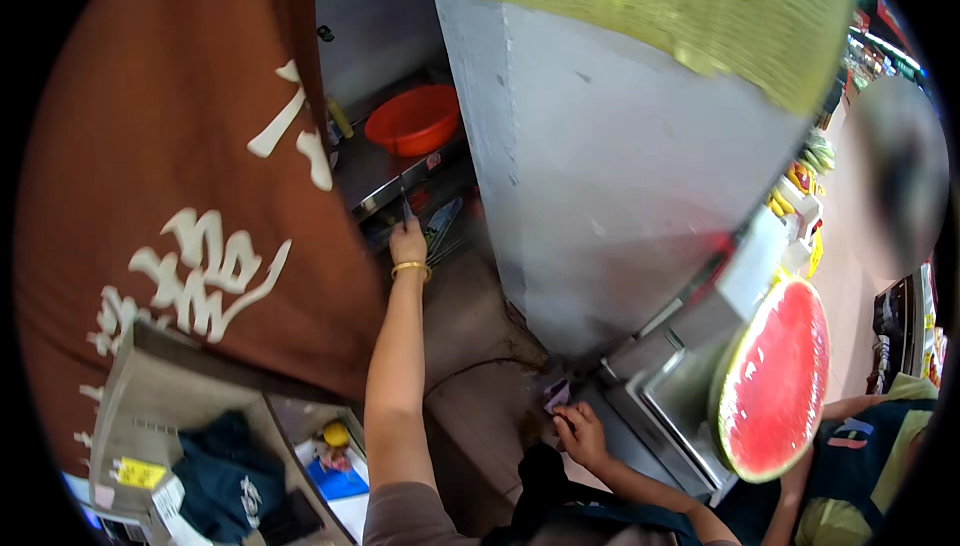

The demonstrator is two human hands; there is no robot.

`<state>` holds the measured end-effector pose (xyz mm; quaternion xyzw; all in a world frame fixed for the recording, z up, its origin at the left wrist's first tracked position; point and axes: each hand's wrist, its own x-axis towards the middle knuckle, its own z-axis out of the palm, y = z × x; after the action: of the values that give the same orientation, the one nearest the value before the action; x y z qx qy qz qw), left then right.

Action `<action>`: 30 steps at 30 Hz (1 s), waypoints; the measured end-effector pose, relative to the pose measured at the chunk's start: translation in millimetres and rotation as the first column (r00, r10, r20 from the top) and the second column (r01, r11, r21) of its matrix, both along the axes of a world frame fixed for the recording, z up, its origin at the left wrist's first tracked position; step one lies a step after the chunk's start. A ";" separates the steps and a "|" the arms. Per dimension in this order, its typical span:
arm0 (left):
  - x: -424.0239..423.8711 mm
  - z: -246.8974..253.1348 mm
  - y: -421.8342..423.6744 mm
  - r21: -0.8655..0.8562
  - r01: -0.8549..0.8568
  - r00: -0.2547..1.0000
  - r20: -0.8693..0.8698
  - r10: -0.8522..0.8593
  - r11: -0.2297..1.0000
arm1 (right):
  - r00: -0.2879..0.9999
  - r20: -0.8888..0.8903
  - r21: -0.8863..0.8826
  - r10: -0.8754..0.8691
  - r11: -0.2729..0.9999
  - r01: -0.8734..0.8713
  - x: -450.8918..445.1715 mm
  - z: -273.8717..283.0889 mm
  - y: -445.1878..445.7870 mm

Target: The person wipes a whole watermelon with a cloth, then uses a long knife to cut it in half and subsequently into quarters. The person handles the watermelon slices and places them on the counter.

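Note:
My left hand (407, 240), with a gold-coloured bangle at the wrist, reaches forward beside the brown curtain. It is closed on a thin, narrow tool (406, 204), perhaps a knife, pointing away from me; its exact kind is unclear. Beyond it, an orange-red plastic basin (414, 119) sits on a metal counter (379, 197). My right hand (581, 433) is low at the centre right, fingers curled, near a small purplish crumpled thing (556, 394); whether it touches this I cannot tell. To its right, a cut watermelon half (778, 381) shows its red face above a metal appliance.
The brown curtain (202, 133) with white lettering hangs at left. A pale wall panel (600, 163) stands ahead. A co-worker (862, 456) is at lower right beside the watermelon. At lower left, a bin (124, 403) holds dark cloth (229, 471). Fruit (781, 202) lies further right.

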<state>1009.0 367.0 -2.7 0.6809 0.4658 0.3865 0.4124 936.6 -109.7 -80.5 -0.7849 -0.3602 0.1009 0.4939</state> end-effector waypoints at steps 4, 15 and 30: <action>72.3 24.5 72.8 0.154 -0.041 0.975 -0.212 0.073 0.987 | 0.991 0.136 -0.127 -0.015 0.991 0.032 24.7 -19.3 26.4; 175.4 -32.5 246.7 0.086 -0.056 0.824 -0.558 0.095 0.995 | 0.987 0.067 -0.226 -0.147 0.961 0.159 51.8 -48.2 33.5; 96.6 -65.5 167.1 -0.240 0.886 0.202 -0.567 -0.798 0.395 | 0.450 -0.869 0.062 -0.205 0.858 0.510 128.0 -85.3 218.9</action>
<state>1105.6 534.1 -68.2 0.9314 0.0929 -0.1109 0.3339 1064.6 109.2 -165.8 -0.6065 0.0868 0.2971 0.7323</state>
